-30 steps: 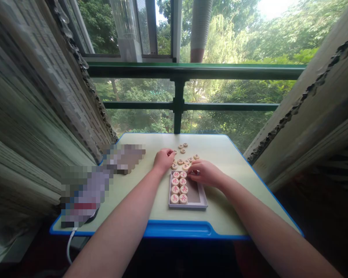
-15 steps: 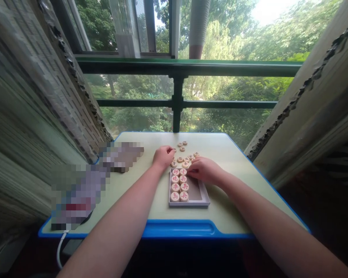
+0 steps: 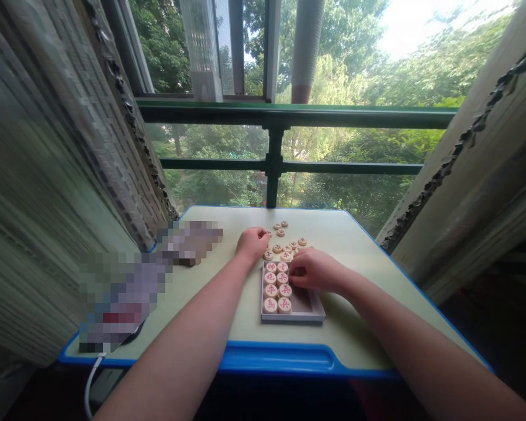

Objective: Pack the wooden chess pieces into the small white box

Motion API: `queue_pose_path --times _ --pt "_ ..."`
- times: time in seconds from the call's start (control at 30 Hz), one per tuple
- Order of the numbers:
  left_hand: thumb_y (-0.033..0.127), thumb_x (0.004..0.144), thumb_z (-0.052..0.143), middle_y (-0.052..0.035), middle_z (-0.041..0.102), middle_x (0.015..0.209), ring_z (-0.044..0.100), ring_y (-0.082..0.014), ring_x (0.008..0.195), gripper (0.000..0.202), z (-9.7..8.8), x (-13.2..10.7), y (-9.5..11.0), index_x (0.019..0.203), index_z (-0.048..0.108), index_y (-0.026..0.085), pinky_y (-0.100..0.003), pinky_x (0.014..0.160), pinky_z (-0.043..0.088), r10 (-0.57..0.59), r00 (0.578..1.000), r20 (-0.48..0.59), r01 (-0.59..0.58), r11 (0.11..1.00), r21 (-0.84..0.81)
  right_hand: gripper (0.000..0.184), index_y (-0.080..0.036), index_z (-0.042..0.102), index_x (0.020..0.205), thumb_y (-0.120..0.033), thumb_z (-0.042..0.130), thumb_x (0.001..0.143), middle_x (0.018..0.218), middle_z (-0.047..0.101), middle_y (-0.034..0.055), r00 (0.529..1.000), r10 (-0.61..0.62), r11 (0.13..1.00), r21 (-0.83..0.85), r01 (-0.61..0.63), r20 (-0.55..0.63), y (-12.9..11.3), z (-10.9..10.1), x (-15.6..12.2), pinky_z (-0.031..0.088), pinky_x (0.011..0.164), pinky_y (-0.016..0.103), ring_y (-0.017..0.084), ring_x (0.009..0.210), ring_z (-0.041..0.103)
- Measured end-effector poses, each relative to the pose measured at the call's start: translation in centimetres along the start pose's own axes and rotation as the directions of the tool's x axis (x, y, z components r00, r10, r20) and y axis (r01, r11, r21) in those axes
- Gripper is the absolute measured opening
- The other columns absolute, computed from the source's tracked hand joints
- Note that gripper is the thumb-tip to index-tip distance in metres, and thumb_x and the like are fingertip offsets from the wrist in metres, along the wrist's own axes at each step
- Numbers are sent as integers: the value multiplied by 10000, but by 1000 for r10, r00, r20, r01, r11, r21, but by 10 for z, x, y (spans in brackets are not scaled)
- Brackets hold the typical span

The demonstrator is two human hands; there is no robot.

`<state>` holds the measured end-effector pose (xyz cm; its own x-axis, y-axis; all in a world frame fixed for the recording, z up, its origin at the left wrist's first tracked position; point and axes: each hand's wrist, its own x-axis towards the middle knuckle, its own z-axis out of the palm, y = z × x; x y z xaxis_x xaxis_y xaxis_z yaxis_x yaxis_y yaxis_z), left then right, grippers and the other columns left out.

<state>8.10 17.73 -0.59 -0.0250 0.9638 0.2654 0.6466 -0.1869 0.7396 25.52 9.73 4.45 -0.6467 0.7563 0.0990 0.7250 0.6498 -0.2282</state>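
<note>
A shallow white box (image 3: 293, 317) holds two columns of round wooden Chinese chess pieces (image 3: 270, 290) with red characters. Its right side shows a bare brown bottom, partly covered by my right hand (image 3: 315, 269). The fingers of that hand are curled inside the box beside the second column; whatever they hold is hidden. Beyond the box's far left corner, my left hand (image 3: 253, 242) pinches at a chess piece (image 3: 269, 233) on the tabletop, mostly covered by the fingertips. Loose chess pieces (image 3: 277, 248) lie scattered between and beyond both hands.
The pale table (image 3: 210, 292) has a blue rim and a blue tray groove (image 3: 280, 356) along the near edge. At left lies a pixelated object (image 3: 135, 292) with a white cable (image 3: 90, 380). Curtains (image 3: 127, 117) and a green railing (image 3: 298, 117) stand beyond.
My right hand has moved slightly towards me along the second column inside the box. My left hand stays at its piece. The whole view has shifted a little.
</note>
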Motion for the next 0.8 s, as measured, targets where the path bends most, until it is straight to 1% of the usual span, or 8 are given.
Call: queue_pose_path --times 0.13,0.3,0.37,0.57,0.7,0.8 --pt "300 739 539 -34 658 689 581 -145 640 178 1 1 0 725 665 175 -242 591 418 -16 1000 17 16 1000 -13 95 -198 692 681 -181 599 669 657 631 6 999 42 999 -24 -42 -5 -3 0 -1 307 532 216 107 585 494" --pt "293 733 544 -35 666 690 582 -148 645 170 1 1 -1 717 666 175 -245 605 421 -5 1000 7 5 1000 -26 104 -210 700 696 -203 599 672 655 646 0 997 77 996 -34 -78 -23 -5 0 -1 298 519 217 106 566 491" --pt "288 733 539 -34 664 682 577 -145 631 170 1 1 -1 713 663 173 -245 598 417 -7 1000 6 7 1000 -29 113 -208 701 695 -184 597 660 653 647 -1 997 74 997 -30 -75 -17 -4 -1 -1 296 520 218 105 565 491" --pt "280 731 536 -33 661 679 573 -141 625 168 0 1 0 722 662 170 -240 584 408 -25 1000 15 25 999 -25 85 -190 667 634 -167 585 637 590 601 -11 996 53 999 2 -54 77 -7 -12 -7 262 486 218 90 515 445" --pt "296 735 534 -31 655 683 569 -142 634 173 0 0 1 712 655 174 -241 577 400 -12 1000 14 12 1000 -7 78 -176 647 617 -192 582 656 597 590 -5 998 -3 1000 18 2 64 -15 -17 -8 256 491 223 84 512 422" --pt "287 740 530 -33 654 690 570 -140 647 172 -1 0 1 719 656 172 -237 586 403 -16 1000 15 16 1000 7 85 -173 638 605 -212 589 663 588 588 -4 998 -11 1000 2 11 62 -18 -15 -7 248 490 228 82 505 413"
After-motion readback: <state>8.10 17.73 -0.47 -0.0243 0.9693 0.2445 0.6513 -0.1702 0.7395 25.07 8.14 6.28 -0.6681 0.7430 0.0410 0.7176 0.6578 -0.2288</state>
